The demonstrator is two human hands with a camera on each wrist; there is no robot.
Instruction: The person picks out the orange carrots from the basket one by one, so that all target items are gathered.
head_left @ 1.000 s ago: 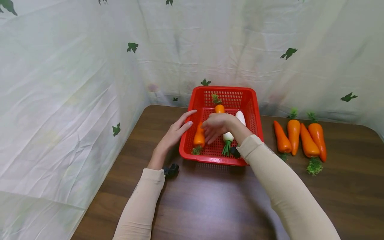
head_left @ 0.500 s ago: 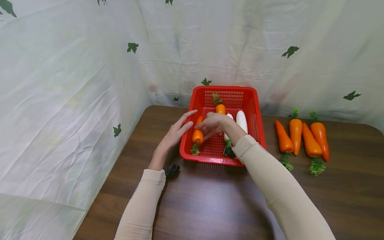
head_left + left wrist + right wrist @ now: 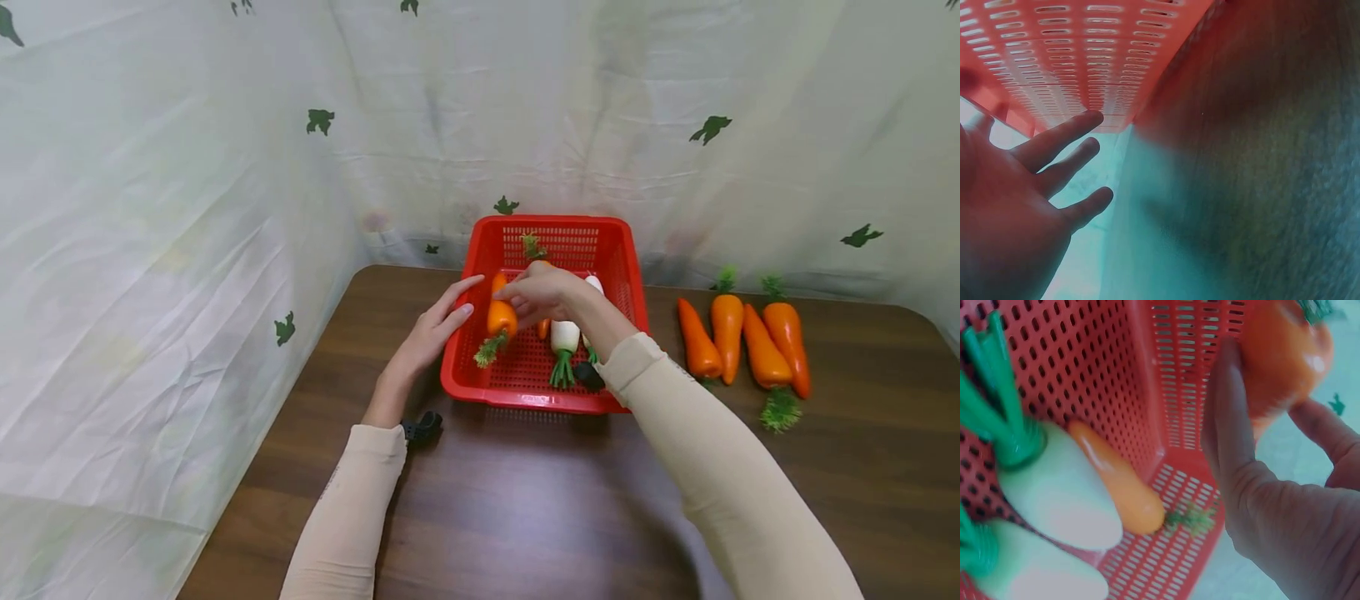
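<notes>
My right hand (image 3: 547,293) pinches a toy carrot (image 3: 501,318) between thumb and fingers at the left side of the red basket (image 3: 525,400). Its leafy end tilts toward the front; the right wrist view shows this carrot (image 3: 1282,359) up against the basket wall. My left hand (image 3: 429,335) rests at the basket's left rim with fingers extended; in the left wrist view the fingers (image 3: 1063,140) spread beside the outer wall. Two white radishes (image 3: 1054,487) with green stalks and another carrot (image 3: 1119,487) lie inside the basket. My right hand partly hides these in the head view.
Several carrots (image 3: 767,350) with green tops lie on the brown wooden table (image 3: 540,508), right of the basket. A pale cloth (image 3: 585,125) with green leaf-like shapes hangs behind and to the left. Dark straps (image 3: 423,427) sit at the wrists.
My right hand has reached the left carrot, taken hold of it and raised it slightly, its leafy end now tilted. My left hand stays at the basket rim.
</notes>
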